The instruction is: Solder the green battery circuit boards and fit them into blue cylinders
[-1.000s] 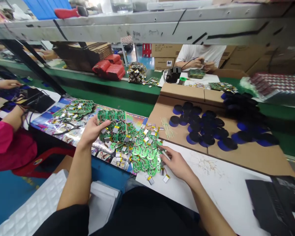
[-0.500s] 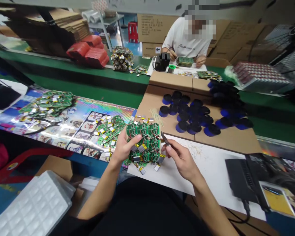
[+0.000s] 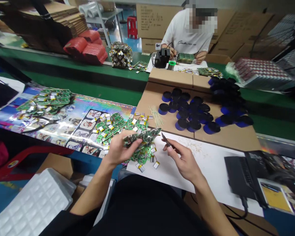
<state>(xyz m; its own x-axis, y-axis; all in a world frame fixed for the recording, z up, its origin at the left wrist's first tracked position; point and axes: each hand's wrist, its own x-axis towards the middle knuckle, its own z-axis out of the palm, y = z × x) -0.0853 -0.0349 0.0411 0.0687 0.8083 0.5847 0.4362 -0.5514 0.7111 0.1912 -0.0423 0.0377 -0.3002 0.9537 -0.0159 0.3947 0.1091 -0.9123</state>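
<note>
My left hand (image 3: 121,147) grips a green circuit board panel (image 3: 147,133), thumb on the near side. The panel is tilted, so it shows nearly edge-on. Below it more circuit boards (image 3: 140,155) lie on the white sheet, with small silver battery cells (image 3: 156,164) wired to them. My right hand (image 3: 180,157) is closed around a slim dark pointed tool (image 3: 165,140), whose exact kind I cannot make out. Its tip points up and left, just right of the panel and apart from it. To the left, a heap of boards with cells (image 3: 110,126) spreads over the printed sheet.
Several dark blue round parts (image 3: 183,124) stand on cardboard (image 3: 152,95) ahead. Pale thin strips (image 3: 156,115) lie nearby. Pliers (image 3: 43,124) rest beside another board stack (image 3: 51,100) at left. A black box (image 3: 239,175) sits right. Across the bench a person (image 3: 186,36) handles boards.
My left hand has tipped the panel from facing me to nearly edge-on, uncovering boards beneath. My right hand stays close by with the tool. The view has shifted slightly.
</note>
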